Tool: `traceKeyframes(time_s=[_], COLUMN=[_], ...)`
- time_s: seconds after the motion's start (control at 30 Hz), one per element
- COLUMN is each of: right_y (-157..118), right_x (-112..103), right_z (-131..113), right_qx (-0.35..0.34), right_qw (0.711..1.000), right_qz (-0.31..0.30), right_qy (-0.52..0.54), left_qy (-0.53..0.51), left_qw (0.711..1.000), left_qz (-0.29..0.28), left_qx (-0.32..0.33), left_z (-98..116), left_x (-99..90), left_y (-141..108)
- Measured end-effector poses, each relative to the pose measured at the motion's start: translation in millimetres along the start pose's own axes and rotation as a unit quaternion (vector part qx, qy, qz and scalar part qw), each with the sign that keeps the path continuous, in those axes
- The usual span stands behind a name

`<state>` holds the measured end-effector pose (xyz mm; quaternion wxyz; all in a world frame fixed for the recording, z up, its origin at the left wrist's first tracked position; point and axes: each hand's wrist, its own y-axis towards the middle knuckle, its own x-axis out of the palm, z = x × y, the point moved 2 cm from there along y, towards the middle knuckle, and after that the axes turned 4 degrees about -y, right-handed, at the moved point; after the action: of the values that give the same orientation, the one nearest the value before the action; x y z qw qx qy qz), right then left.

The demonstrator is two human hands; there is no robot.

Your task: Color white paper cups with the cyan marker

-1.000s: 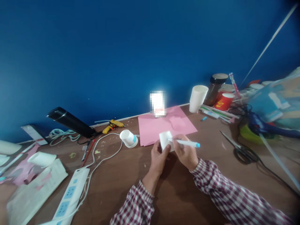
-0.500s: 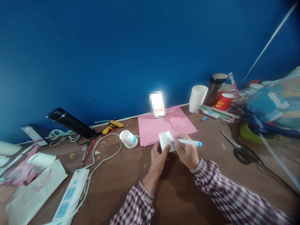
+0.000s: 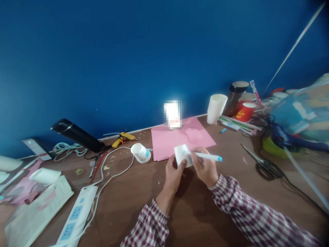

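My left hand [image 3: 174, 173] is wrapped round a small white paper cup [image 3: 181, 153], tilted above the brown table. In my right hand [image 3: 205, 168] is a white marker with a blue end [image 3: 209, 156]; its other end meets the cup's side, where a patch of blue shows. The marker's tip is too small to make out. Behind the hands lie pink paper sheets [image 3: 167, 142]. A second white cup with a blue mark [image 3: 140, 153] stands upside down or tilted to their left; I cannot tell which.
Black scissors [image 3: 267, 168] lie at the right, near a red cup [image 3: 245, 112] and stacked white cups [image 3: 216, 108]. Leftward are a yellow glue gun [image 3: 124, 139], a black bottle [image 3: 77, 134] and a white power strip [image 3: 75, 214]. Part of another person's hand [image 3: 6, 214] shows at the left edge.
Both hands hold nearly the same place. The blue patch on the cup looks slightly larger. The view has shifted very slightly.
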<state>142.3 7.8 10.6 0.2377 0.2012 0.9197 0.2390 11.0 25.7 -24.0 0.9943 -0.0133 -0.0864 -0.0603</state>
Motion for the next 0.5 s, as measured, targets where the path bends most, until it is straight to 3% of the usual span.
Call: traceKeyframes(time_s=[0.5], right_y=[-0.2], right_x=[0.6], right_z=[-0.2], right_qx=[-0.018], right_qw=[0.999], right_qz=[-0.018], right_qy=[-0.033], left_qy=[0.003], left_qw=[1.000], left_qz=[0.001], left_qx=[-0.004], left_z=[1.7], left_x=[-0.2], left_y=[-0.8])
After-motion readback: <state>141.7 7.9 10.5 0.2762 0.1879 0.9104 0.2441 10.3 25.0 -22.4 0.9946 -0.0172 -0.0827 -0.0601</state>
